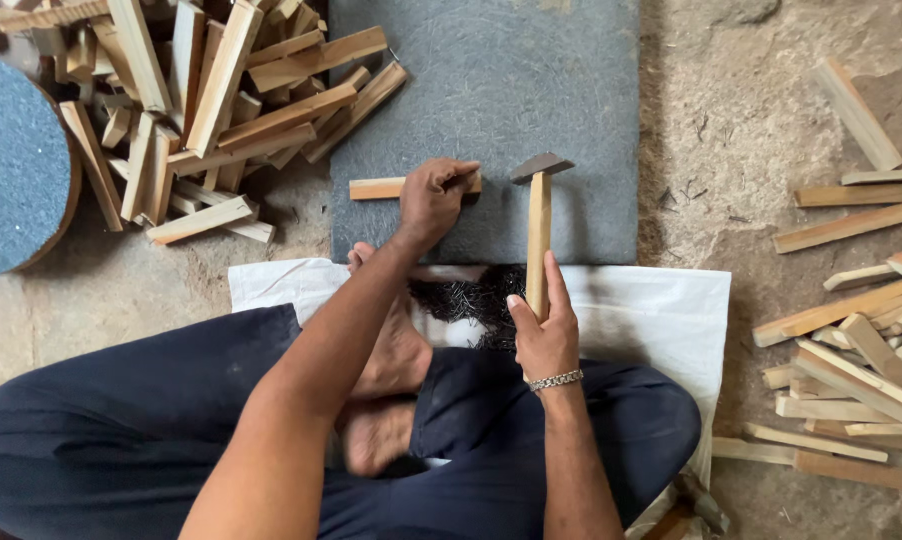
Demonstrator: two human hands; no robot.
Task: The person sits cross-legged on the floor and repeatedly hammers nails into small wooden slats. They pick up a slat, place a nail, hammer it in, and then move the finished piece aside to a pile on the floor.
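I sit cross-legged on the ground. My left hand [433, 198] presses down on a short wooden strip [376, 188] that lies flat on a dark grey slab [491, 90]; the fingertips pinch something small at the strip's right end, too small to make out. My right hand [544, 325] grips the wooden handle of a hammer [539, 225]. Its dark metal head is raised just right of my left fingers. A heap of small dark nails [471, 298] lies on a white sheet [651, 310] between my hands and my legs.
A big pile of cut wooden strips [211, 110] fills the upper left, next to a round blue-grey disc [16, 165]. More wooden strips [861, 330] lie scattered on the dirt floor at the right. My bare feet rest under my left forearm.
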